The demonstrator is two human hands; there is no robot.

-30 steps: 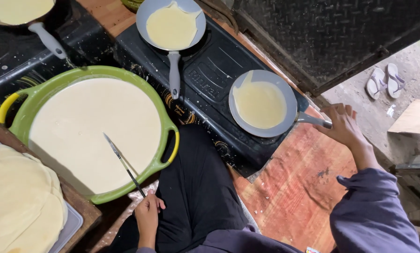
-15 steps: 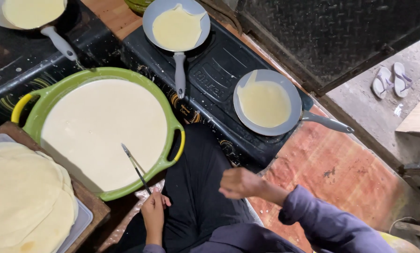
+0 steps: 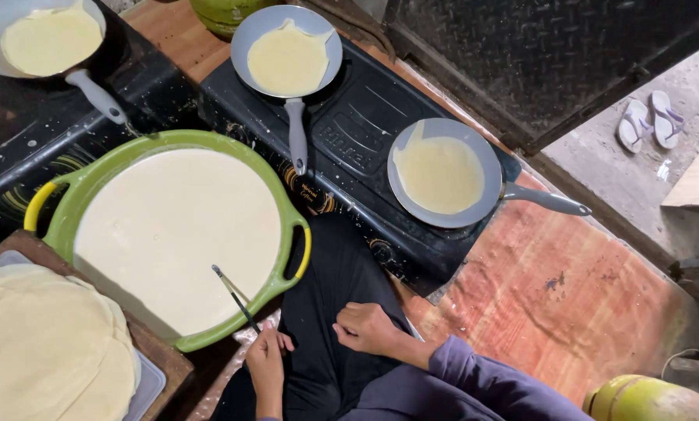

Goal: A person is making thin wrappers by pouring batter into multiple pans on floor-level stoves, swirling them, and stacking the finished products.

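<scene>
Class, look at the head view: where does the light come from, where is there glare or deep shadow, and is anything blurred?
Head view: soft daylight enters from the right, brightening the ground by the sandals; faint sheen on the stove; the lap between the left hand and right hand is dark and detail-poor; batter looks flat and bright; nothing noticeably blurred.

A lime-green basin (image 3: 84,191) with yellow handles holds cream batter (image 3: 170,234); grey pans (image 3: 486,156) carry pale-yellow crepes (image 3: 440,173).
</scene>
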